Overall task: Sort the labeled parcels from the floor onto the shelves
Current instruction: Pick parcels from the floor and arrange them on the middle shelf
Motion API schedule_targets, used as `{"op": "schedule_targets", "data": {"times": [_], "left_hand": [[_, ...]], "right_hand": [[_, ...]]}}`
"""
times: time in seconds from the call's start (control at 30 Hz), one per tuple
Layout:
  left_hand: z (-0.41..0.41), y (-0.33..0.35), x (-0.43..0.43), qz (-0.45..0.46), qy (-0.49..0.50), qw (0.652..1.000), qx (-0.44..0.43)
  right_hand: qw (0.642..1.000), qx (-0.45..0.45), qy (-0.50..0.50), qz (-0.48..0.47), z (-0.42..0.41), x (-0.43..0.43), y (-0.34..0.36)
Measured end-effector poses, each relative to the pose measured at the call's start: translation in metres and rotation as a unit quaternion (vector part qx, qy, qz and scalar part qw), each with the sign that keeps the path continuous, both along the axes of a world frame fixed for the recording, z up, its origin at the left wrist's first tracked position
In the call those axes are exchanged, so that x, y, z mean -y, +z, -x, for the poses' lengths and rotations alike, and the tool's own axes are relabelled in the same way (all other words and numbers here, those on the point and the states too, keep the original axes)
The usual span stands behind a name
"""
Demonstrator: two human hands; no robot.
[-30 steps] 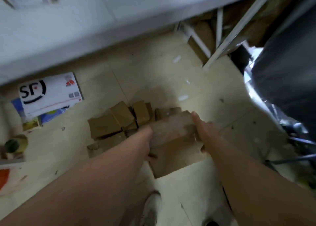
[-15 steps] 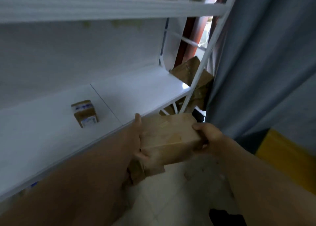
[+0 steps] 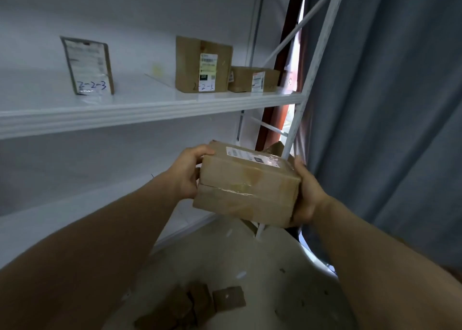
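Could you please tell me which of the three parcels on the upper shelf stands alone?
The thin leftmost parcel, marked 2-2-3, stands alone; the tall box and low box sit side by side at the right end.

1 wide-angle camera sits on the person's head, facing forward and somewhat down toward the white shelf (near, just ahead), with the rack's upright right of centre and the floor along the bottom.
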State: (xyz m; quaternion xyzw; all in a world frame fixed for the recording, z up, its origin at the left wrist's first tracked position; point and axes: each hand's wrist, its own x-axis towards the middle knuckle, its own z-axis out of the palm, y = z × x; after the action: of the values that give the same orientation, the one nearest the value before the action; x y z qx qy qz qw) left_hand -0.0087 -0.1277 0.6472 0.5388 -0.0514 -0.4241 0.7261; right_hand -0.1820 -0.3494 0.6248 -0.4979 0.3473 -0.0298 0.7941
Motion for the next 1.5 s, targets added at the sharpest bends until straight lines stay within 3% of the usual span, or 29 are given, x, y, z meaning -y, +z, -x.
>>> {"op": "schedule_targets", "data": {"times": [0.2, 0.33, 0.5, 0.6, 0.67, 0.73, 0.87, 0.93, 1.07, 1.2, 1.33, 1.4, 1.5], "left_hand": [[0.008, 0.025, -0.043, 0.097, -0.01, 0.99, 0.104], [0.018, 0.042, -0.062, 0.066, -0.061, 0.989, 0.113], [0.016, 0.068, -0.074, 0.062, -0.029, 0.976, 0.206], [0.014, 0.093, -0.078, -0.017, -0.038, 0.957, 0.287], [0.014, 0.106, -0.08, -0.068, -0.078, 0.937, 0.333], [0.015, 0.119, -0.082, -0.104, -0.108, 0.918, 0.366], [0.015, 0.141, -0.086, -0.145, -0.165, 0.901, 0.375], [0.015, 0.15, -0.086, -0.154, -0.196, 0.895, 0.371], [0.012, 0.166, -0.087, -0.151, -0.256, 0.889, 0.347], [0.007, 0.173, -0.091, -0.153, -0.261, 0.887, 0.349], [0.01, 0.17, -0.09, -0.168, -0.17, 0.898, 0.369], [0.007, 0.165, -0.095, -0.212, -0.104, 0.886, 0.4], [0.003, 0.153, -0.116, -0.221, -0.063, 0.903, 0.363]], "right_hand": [[0.993, 0.069, 0.067, 0.061, 0.001, -0.011, 0.028], [0.987, 0.137, 0.059, 0.059, -0.005, -0.031, 0.043], [0.975, 0.196, 0.089, 0.058, -0.01, -0.038, 0.064], [0.972, 0.188, 0.101, 0.102, -0.015, -0.038, 0.087], [0.963, 0.141, 0.121, 0.197, -0.019, -0.039, 0.099], [0.934, 0.104, 0.166, 0.299, -0.021, -0.043, 0.109], [0.883, 0.104, 0.295, 0.35, -0.028, -0.068, 0.128], [0.872, 0.125, 0.329, 0.341, -0.033, -0.08, 0.133], [0.864, 0.196, 0.4, 0.236, -0.039, -0.089, 0.137], [0.861, 0.204, 0.42, 0.203, -0.046, -0.089, 0.141], [0.893, 0.197, 0.371, 0.162, -0.056, -0.081, 0.137], [0.905, 0.189, 0.347, 0.158, -0.06, -0.072, 0.131], [0.909, 0.206, 0.324, 0.16, -0.066, -0.066, 0.132]]}}
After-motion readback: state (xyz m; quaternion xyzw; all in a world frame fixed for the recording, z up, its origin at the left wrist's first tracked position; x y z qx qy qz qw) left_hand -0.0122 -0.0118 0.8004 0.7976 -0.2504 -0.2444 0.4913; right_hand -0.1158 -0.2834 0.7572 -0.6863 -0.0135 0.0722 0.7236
